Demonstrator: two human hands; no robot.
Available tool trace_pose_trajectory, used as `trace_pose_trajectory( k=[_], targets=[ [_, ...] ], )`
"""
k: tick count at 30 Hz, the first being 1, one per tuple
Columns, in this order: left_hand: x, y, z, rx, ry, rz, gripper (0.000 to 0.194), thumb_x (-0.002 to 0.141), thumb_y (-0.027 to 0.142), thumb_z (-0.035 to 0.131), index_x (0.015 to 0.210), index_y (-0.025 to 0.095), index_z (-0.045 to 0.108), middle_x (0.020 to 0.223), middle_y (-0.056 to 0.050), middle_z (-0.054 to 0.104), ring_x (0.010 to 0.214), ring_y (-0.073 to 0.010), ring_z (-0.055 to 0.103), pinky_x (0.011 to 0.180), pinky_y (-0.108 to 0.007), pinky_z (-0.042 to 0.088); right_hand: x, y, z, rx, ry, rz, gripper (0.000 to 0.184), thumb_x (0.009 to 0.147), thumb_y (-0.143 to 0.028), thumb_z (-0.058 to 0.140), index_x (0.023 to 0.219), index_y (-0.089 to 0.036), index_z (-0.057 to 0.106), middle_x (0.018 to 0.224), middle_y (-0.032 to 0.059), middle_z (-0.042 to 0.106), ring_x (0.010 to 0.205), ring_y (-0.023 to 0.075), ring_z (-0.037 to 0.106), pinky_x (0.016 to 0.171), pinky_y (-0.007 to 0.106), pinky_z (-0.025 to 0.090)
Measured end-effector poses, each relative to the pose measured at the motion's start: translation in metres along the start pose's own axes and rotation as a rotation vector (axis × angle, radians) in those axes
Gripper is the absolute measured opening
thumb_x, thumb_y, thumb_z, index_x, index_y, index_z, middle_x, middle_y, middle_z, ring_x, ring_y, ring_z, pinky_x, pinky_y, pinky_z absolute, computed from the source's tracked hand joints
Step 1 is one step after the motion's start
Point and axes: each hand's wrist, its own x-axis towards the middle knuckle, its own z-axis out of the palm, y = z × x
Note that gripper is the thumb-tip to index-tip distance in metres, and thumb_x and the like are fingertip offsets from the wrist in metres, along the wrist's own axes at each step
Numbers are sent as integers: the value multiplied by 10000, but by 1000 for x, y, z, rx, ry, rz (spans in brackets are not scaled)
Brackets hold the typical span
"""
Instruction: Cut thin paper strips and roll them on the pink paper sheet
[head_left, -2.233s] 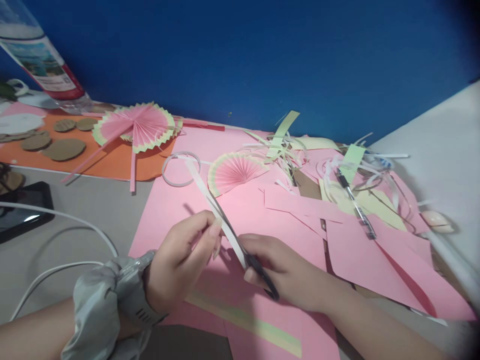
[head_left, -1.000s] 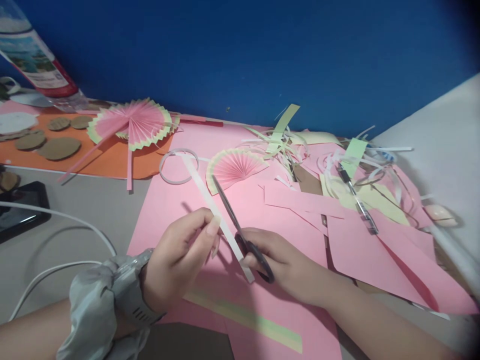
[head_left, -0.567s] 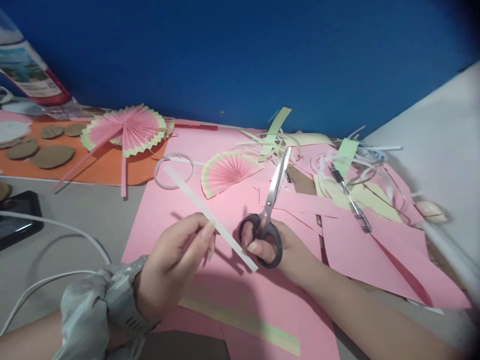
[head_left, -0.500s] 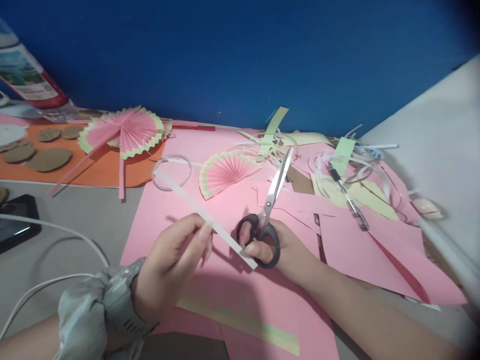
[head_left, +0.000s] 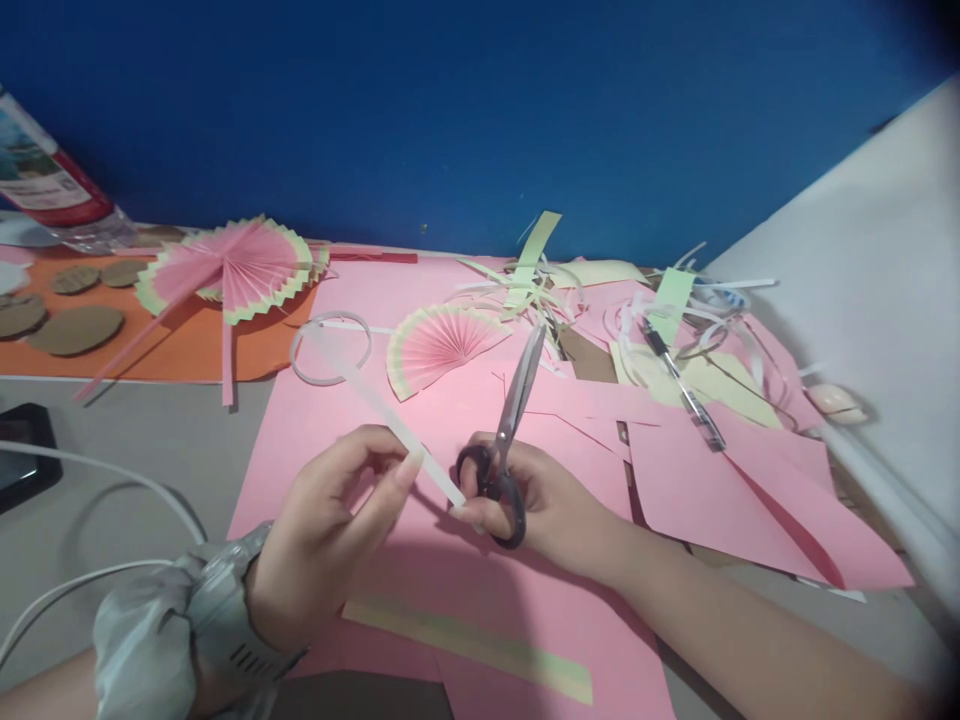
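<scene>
My left hand (head_left: 330, 510) pinches a narrow white translucent strip (head_left: 390, 415), which slants from the upper left down to my right hand. My right hand (head_left: 540, 495) has its thumb and a finger through the black handles of a pair of scissors (head_left: 510, 420). The scissors point up and away, blades together. The lower end of the strip lies at my right fingertips. Beneath both hands is a pink paper sheet (head_left: 300, 480). A pleated pink paper fan (head_left: 446, 345) with a pale green edge lies just beyond them, beside a white ring (head_left: 330, 350).
Two round pleated fans with pink sticks (head_left: 240, 270) lie on orange paper (head_left: 172, 350) at left, near cardboard discs (head_left: 75, 332) and a bottle (head_left: 56, 185). Paper scraps (head_left: 536, 280) and a pen (head_left: 682, 385) are at right. A yellow-green strip (head_left: 465, 645) lies in front.
My right hand has moved left with the scissors, closer to my left hand, and its fingertips now meet the strip's lower end. The view has shifted slightly to the right.
</scene>
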Motion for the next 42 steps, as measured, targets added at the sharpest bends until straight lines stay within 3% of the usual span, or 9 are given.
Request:
trace_pose_trajectory(
  k=[7, 17, 22, 24, 27, 29, 32, 37, 42],
  targets=[
    [-1, -2, 0, -131, -8, -43, 113, 927, 317, 461, 880, 240, 529, 740, 48, 523, 667, -81, 492, 621, -190, 403, 0, -4, -3, -148, -153, 33, 257, 750, -316, 711, 681, -167, 514, 731, -28, 466, 619, 85, 443, 585, 215, 372],
    [-3, -1, 0, -259, -3, -105, 195, 955, 343, 388, 826, 230, 480, 655, 51, 461, 613, -100, 469, 596, -241, 398, -2, -1, -1, -115, -187, 8, 270, 736, -257, 711, 661, -179, 464, 745, -27, 446, 608, 89, 474, 619, 240, 443],
    [-2, -1, 0, -225, 11, -100, 235, 962, 363, 361, 803, 229, 471, 651, 55, 466, 596, -96, 473, 589, -242, 400, -3, 0, -3, -131, -206, -10, 253, 752, -207, 663, 651, -182, 432, 756, -23, 435, 608, 81, 460, 579, 224, 417],
    [-1, 0, 0, -181, 18, -106, 266, 967, 367, 347, 774, 226, 464, 639, 57, 467, 585, -91, 470, 586, -235, 392, -3, -1, -5, -121, -211, -30, 247, 789, -266, 635, 667, -178, 438, 744, -19, 433, 611, 87, 446, 561, 224, 386],
    [-2, 1, 1, -136, 16, -115, 311, 969, 360, 348, 712, 218, 452, 606, 59, 467, 566, -83, 456, 579, -226, 369, -2, -5, -6, -110, -206, -64, 374, 852, -505, 524, 700, -174, 441, 712, -14, 423, 600, 96, 404, 549, 238, 344],
    [-2, 1, 1, -113, 14, -118, 327, 968, 357, 353, 690, 216, 448, 596, 59, 466, 560, -81, 444, 578, -222, 358, -3, -9, -5, -123, -212, -42, 486, 839, -642, 426, 709, -174, 432, 707, -12, 412, 588, 97, 382, 543, 245, 332],
    [-3, 1, 1, -90, -3, -107, 337, 964, 372, 357, 679, 214, 442, 598, 58, 462, 556, -82, 424, 567, -216, 347, -3, -13, -4, -201, -218, 13, 544, 813, -706, 372, 715, -175, 431, 706, -11, 402, 600, 103, 367, 548, 247, 321],
    [-4, 0, 2, -65, -52, -73, 312, 950, 369, 384, 684, 212, 429, 599, 62, 388, 538, -85, 359, 510, -207, 320, -4, -12, -3, -253, -214, 25, 493, 836, -654, 410, 714, -177, 437, 719, -16, 407, 615, 106, 357, 564, 248, 319],
    [-5, -2, 3, -63, -80, -67, 310, 951, 353, 383, 677, 212, 426, 614, 64, 410, 558, -81, 385, 535, -203, 337, -2, -3, 2, -212, -147, 36, 326, 757, -466, 673, 748, -181, 515, 743, -25, 437, 641, 107, 411, 590, 239, 357]
  ],
)
